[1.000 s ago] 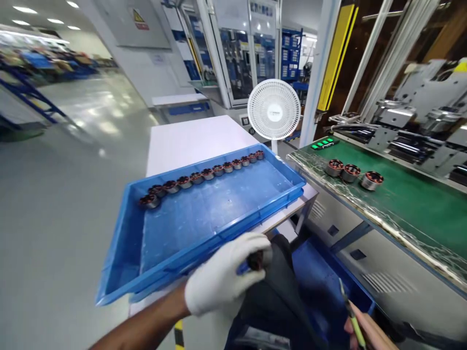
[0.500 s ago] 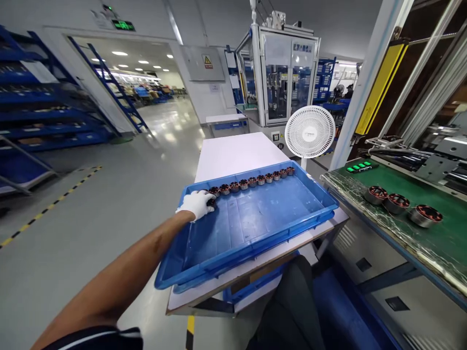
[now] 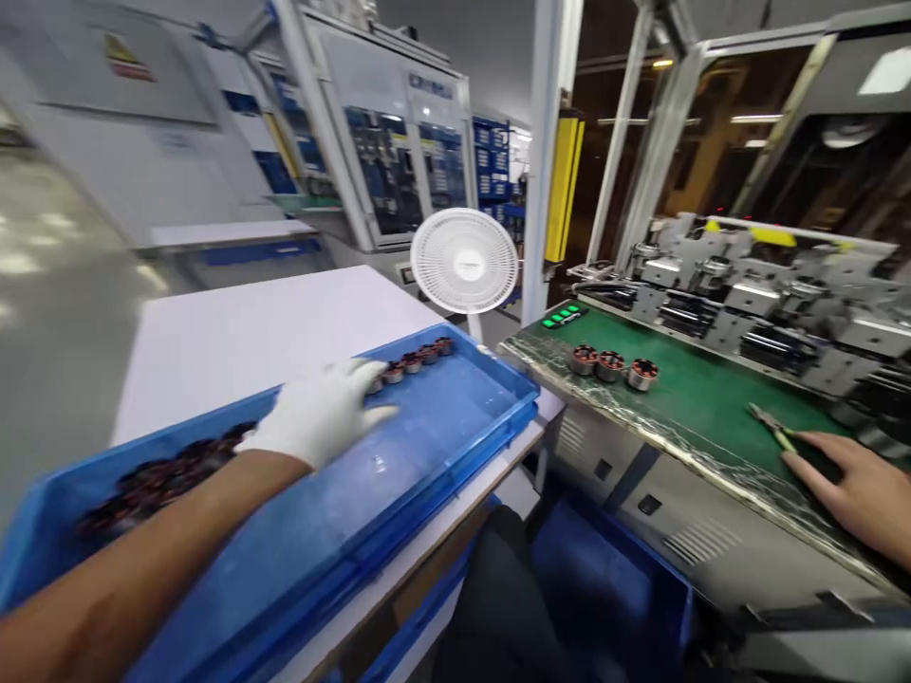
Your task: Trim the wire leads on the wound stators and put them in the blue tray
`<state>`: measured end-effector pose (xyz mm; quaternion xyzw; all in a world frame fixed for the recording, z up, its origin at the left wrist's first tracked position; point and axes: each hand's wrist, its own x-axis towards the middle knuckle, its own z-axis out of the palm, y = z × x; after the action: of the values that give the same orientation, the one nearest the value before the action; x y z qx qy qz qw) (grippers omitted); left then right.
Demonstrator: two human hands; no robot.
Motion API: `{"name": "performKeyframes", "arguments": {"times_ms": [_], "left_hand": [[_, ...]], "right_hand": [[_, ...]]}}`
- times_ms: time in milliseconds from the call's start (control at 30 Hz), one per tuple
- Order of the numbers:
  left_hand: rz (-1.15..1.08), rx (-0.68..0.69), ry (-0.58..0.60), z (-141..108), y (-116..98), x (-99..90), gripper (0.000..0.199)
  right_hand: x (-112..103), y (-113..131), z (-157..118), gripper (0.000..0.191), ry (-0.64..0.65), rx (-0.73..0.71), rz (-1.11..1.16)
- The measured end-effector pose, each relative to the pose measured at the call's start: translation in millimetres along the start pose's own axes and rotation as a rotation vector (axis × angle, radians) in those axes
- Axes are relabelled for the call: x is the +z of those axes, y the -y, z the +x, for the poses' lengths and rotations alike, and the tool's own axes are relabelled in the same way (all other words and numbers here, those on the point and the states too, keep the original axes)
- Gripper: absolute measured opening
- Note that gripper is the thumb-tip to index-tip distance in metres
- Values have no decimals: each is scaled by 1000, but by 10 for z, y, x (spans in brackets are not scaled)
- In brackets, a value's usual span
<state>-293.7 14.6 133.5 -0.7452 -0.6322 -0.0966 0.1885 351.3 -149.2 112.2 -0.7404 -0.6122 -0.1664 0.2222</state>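
Observation:
My left hand, in a white glove, is over the blue tray with thumb and fingers apart, somewhat blurred. Its fingertips are close to a row of motor stators with copper windings along the tray's far side; my hand and forearm hide part of that row. My bare right hand is at the right, over the green bench top. Its thumb and index finger are at the yellow-green handles of small pliers, closed about them. Three stators stand on the green mat left of the pliers.
A white fan stands behind the tray, beside a white table top. Machine fixtures line the back of the green bench. A yellow guard bar is on the machine frame. Below is a dark blue bin.
The view has swung to the right. My left hand has left the stators at the row's left end and moved right along it. My right hand and the pliers have come into view.

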Motion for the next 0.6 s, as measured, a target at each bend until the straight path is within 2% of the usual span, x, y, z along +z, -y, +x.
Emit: {"name": "performKeyframes", "arguments": {"times_ms": [33, 133, 200, 233, 300, 367, 500, 600], "left_hand": [[-103, 142, -10, 193, -382, -154, 68], [-289, 355, 15, 708, -1442, -507, 88], [-420, 488, 115, 987, -1943, -594, 92], [-483, 542, 177, 1102, -2114, -597, 93], [-593, 609, 290, 1282, -2320, -542, 96], [-684, 626, 343, 1400, -2403, -433, 96], [-765, 663, 297, 1525, -2435, -242, 87], [-683, 628, 272, 1508, -2372, -352, 69]], "right_hand": [[-23, -48, 5, 50, 40, 13, -33], [-47, -37, 3, 51, 102, 44, -30], [-60, 37, -15, 50, 100, 50, 10], [-73, 74, -28, 48, 91, 49, 29], [-114, 136, -59, 44, 72, 47, 61], [-162, 176, -94, 42, 67, 44, 97], [-204, 208, -156, 40, 29, 100, 135], [-189, 201, -181, 36, 18, 115, 157]]}}
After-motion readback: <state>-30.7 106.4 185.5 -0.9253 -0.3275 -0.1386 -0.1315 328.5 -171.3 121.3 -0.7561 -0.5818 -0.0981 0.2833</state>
